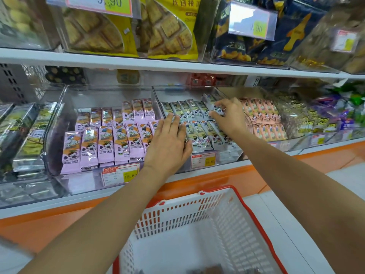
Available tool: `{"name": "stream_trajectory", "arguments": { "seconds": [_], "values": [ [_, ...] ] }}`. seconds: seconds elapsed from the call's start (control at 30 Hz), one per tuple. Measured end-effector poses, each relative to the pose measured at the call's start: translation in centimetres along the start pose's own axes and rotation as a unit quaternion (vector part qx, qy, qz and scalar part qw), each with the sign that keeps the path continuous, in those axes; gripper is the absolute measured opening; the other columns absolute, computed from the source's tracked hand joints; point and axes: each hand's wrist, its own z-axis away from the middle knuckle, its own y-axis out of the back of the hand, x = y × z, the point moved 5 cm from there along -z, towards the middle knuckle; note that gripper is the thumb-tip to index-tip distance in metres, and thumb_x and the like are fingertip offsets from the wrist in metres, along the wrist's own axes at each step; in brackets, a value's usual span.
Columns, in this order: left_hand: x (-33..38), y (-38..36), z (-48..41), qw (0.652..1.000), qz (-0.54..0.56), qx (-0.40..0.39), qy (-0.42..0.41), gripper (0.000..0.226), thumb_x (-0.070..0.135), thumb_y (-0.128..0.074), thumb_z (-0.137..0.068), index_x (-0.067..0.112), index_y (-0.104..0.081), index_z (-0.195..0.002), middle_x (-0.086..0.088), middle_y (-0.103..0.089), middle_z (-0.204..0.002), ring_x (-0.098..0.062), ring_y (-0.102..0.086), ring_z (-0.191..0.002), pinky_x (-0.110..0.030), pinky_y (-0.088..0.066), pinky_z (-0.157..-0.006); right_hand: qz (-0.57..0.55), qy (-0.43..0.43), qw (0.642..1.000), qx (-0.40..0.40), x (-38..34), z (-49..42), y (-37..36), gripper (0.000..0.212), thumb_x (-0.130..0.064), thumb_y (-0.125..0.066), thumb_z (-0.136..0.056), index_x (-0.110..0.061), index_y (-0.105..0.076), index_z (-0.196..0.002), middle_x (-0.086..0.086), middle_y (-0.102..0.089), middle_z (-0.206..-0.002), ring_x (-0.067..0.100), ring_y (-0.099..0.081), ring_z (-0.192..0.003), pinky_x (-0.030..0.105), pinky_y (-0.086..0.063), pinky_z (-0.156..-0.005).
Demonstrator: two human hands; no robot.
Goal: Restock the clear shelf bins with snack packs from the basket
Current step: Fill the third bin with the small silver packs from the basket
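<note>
Front-row print of white-and-green foil snack packs (pixel 205 133) in middle clear bin: covered by flat left hand (pixel 167 147). Lower end of rear-row pack (pixel 211 101): masked by pinching right hand (pixel 229 115). White slotted plastic basket (pixel 177 216) with red rim: cut off by bottom edge; dark items (pixel 213 269) on its floor blurred, unidentifiable. Small print on yellow-and-white price label (pixel 120 175) at bin's front edge: illegible. Yellow biscuit bags (pixel 169 30), upper shelf: cropped by top edge. Purple and green packets (pixel 345 111), shelf's right end: smeared.

Both my arms reach forward; left hand (pixel 167 143) flat, fingers straight; right hand (pixel 229 115) pinches a snack pack (pixel 208 99).
</note>
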Motion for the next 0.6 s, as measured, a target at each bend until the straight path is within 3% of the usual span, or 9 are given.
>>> {"name": "stream_trajectory", "arguments": {
  "seconds": [0.13,0.23,0.33,0.43,0.5,0.6],
  "values": [
    [0.5,0.8,0.8,0.995,-0.021,0.087,-0.034,0.059,0.04,-0.022,-0.099,0.01,-0.049,-0.143,-0.016,-0.038,-0.154,-0.031,-0.025,-0.148,-0.049,-0.007,-0.123,-0.129,0.066,0.989,-0.002,-1.4,3.3,1.7,0.012,-0.023,-0.067,-0.092,-0.018,-0.07,-0.102,-0.004,-0.057,-0.088,0.0,-0.048,-0.071,0.007,-0.036,-0.066],
    [2.5,0.8,2.5,0.975,-0.002,0.193,-0.114,0.047,0.027,-0.039,-0.092,0.009,-0.061,-0.129,-0.014,-0.056,-0.135,-0.03,-0.04,-0.131,-0.049,-0.022,-0.116,-0.21,0.089,0.974,-0.012,-1.7,6.3,2.1,0.007,-0.02,-0.065,-0.093,-0.014,-0.069,-0.094,-0.007,-0.058,-0.071,0.0,-0.05,-0.061,0.013,-0.04,-0.058],
    [4.4,-0.5,5.1,0.947,0.009,0.256,-0.192,0.041,0.021,-0.044,-0.084,0.009,-0.062,-0.119,-0.009,-0.051,-0.123,-0.028,-0.044,-0.113,-0.044,-0.031,-0.102,-0.235,0.101,0.967,0.005,-1.2,9.6,2.1,0.01,-0.022,-0.064,-0.094,-0.015,-0.066,-0.087,0.0,-0.06,-0.07,0.005,-0.052,-0.063,0.017,-0.042,-0.058],
    [5.3,-3.3,7.5,0.946,0.014,0.208,-0.248,0.04,0.025,-0.041,-0.082,0.011,-0.051,-0.118,-0.008,-0.053,-0.117,-0.027,-0.046,-0.106,-0.04,-0.033,-0.093,-0.262,0.09,0.961,-0.002,0.2,12.9,1.2,0.017,-0.021,-0.062,-0.096,-0.011,-0.064,-0.082,0.001,-0.058,-0.065,0.008,-0.05,-0.058,0.02,-0.039,-0.055],
    [5.2,-5.8,8.7,0.955,0.026,0.127,-0.267,0.041,0.026,-0.04,-0.08,0.01,-0.051,-0.117,-0.009,-0.059,-0.113,-0.028,-0.051,-0.102,-0.038,-0.034,-0.089,-0.27,0.078,0.96,-0.014,1.3,15.2,-0.2,0.016,-0.022,-0.062,-0.095,-0.019,-0.063,-0.079,-0.005,-0.053,-0.061,0.005,-0.047,-0.056,0.021,-0.037,-0.054],
    [3.8,-10.1,10.0,0.973,0.077,-0.034,-0.215,0.045,0.029,-0.039,-0.083,0.01,-0.055,-0.12,-0.01,-0.061,-0.117,-0.029,-0.058,-0.106,-0.039,-0.044,-0.093,-0.252,0.027,0.966,-0.061,3.6,18.1,-3.3,0.015,-0.024,-0.065,-0.093,-0.021,-0.064,-0.078,-0.008,-0.054,-0.061,0.003,-0.046,-0.055,0.019,-0.036,-0.054]
  ]
}}
